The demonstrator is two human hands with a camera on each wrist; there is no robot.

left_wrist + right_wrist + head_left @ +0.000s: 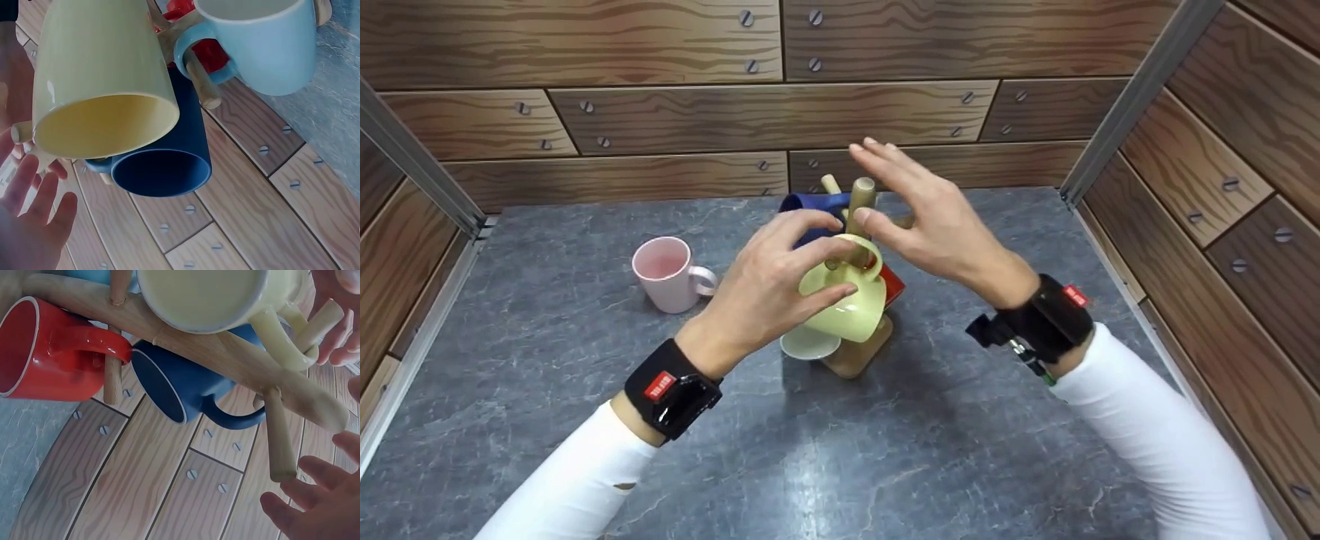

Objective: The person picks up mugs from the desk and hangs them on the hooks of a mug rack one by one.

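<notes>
A wooden mug tree [861, 206] carries several mugs. The pale yellow mug [847, 311] hangs from a peg by its handle [278, 340], tilted with its opening downward. My left hand [769, 274] is beside this mug, thumb and fingers spread apart around the handle area, holding nothing. In the left wrist view its fingers [42, 197] show just off the mug's rim. My right hand [937, 217] is extended by the post's top, fingers straight; its fingertips [289, 486] come right up to a bare peg [279, 439].
Also on the tree are a dark blue mug [163, 169], a red mug [62, 354] and a light blue mug [270, 53]. A pink mug [664, 277] stands upright on the grey marbled table [720, 465], left of the tree. Wood-patterned walls [660, 116] enclose the table.
</notes>
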